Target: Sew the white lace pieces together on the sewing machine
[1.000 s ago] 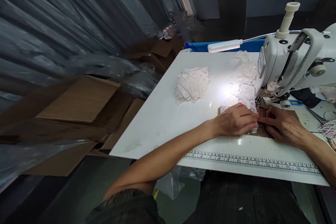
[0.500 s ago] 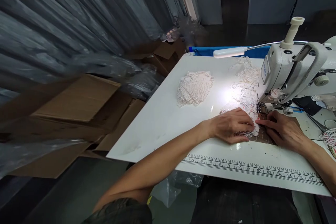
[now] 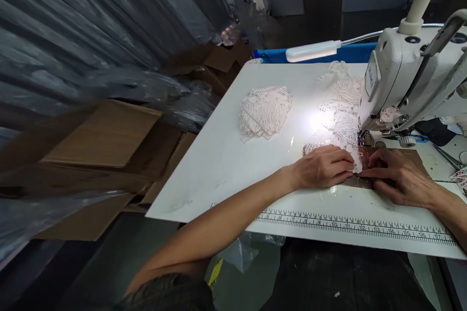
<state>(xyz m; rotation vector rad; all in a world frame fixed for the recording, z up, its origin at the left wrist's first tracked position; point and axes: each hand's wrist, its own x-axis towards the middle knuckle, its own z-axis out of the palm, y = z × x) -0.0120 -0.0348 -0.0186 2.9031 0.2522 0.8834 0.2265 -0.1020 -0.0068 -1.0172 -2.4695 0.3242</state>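
White openwork lace piece point(image 3: 355, 155) is lying on the white counter point(image 3: 204, 170), partly over a flat brown sheet point(image 3: 416, 158), just in front of the white sewing machine's point(image 3: 394, 68) presser foot. In the head view, the left hand point(image 3: 323, 166) is resting on the lace with its fingers curled; whether it is pinching any is impossible to tell. The right hand point(image 3: 404, 177) is pointing its index finger at the lace's near corner, its grip also unclear. Compared with half a second ago, the fingertips are meeting farther from the presser foot, apparently leaving more lace edge exposed between. A pale lace pile point(image 3: 265, 112) is sitting well apart.
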